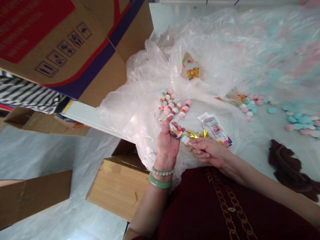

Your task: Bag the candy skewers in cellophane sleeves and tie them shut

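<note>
My left hand (170, 140), palm up with a bead bracelet and a green bangle at the wrist, closes its fingers round a small printed plastic bag (176, 130). Out of the bag's lower end sticks a marshmallow skewer (185, 139) with pink and blue pieces. My right hand (206, 150) pinches the thin stick of that skewer. Just beyond my left hand lie several finished marshmallow skewers (170, 101) on clear plastic sheeting. Gold twist ties (196, 134) are strewn beside my fingers. A stack of flat printed bags (216, 128) rests right of them.
A large printed carton (75, 43) stands at the left. Loose marshmallows (303, 121) and a dark brown cloth (287, 166) lie to the right. Plastic sheeting (150, 73) covers colourful candies (193, 72) at the back. Open cardboard boxes (120, 186) stand below the table edge.
</note>
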A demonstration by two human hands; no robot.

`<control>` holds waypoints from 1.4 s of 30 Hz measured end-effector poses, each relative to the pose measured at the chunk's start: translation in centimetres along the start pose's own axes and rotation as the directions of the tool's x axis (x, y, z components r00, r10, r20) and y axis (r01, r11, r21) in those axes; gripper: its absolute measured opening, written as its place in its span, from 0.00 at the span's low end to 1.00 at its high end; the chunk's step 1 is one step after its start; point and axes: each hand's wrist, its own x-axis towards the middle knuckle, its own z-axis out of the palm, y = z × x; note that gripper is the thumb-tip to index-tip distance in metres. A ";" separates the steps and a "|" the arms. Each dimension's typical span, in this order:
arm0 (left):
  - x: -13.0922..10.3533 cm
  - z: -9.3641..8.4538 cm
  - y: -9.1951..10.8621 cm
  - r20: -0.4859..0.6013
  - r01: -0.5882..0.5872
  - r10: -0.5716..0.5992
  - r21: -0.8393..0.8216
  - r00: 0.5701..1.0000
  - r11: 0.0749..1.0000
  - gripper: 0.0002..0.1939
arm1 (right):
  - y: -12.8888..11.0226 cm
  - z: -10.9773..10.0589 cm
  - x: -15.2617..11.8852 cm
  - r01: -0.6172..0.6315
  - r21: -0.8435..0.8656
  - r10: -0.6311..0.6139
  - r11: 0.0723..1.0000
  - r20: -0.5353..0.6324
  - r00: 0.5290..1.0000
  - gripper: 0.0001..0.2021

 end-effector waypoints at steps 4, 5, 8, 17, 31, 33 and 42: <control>-0.1 0.0 0.1 -0.030 0.069 -0.070 -0.018 0.997 0.997 0.14 | 0.4 0.5 0.0 0.079 -0.180 -0.103 0.980 -0.125 0.987 0.08; -0.1 0.0 0.1 -0.043 0.064 -0.065 -0.017 0.997 0.998 0.15 | 0.5 0.6 0.1 0.128 -0.293 -0.188 0.948 -0.188 0.964 0.07; 0.0 -0.2 -0.1 -0.070 0.003 -0.001 0.036 0.998 0.999 0.15 | 1.2 0.7 0.3 0.237 -0.713 -0.513 0.660 -0.197 0.836 0.07; -0.7 -0.1 -0.1 0.031 0.111 -0.115 0.104 0.993 0.988 0.17 | 2.8 0.6 0.0 0.279 -0.958 -0.649 0.059 0.175 0.740 0.12; -0.7 -1.6 -0.1 0.170 0.161 -0.184 0.141 0.968 0.977 0.19 | 2.2 0.8 0.3 0.325 -0.878 -0.612 0.351 0.048 0.789 0.12; -0.7 -1.5 -0.3 0.181 0.200 -0.222 0.133 0.958 0.971 0.21 | 2.1 1.0 0.3 0.333 -0.727 -0.494 0.600 -0.011 0.869 0.12; 0.1 -1.9 -0.1 -0.047 0.018 -0.013 0.122 0.999 0.992 0.10 | 1.0 -0.1 0.1 0.188 -0.926 -0.738 0.326 -0.125 0.664 0.09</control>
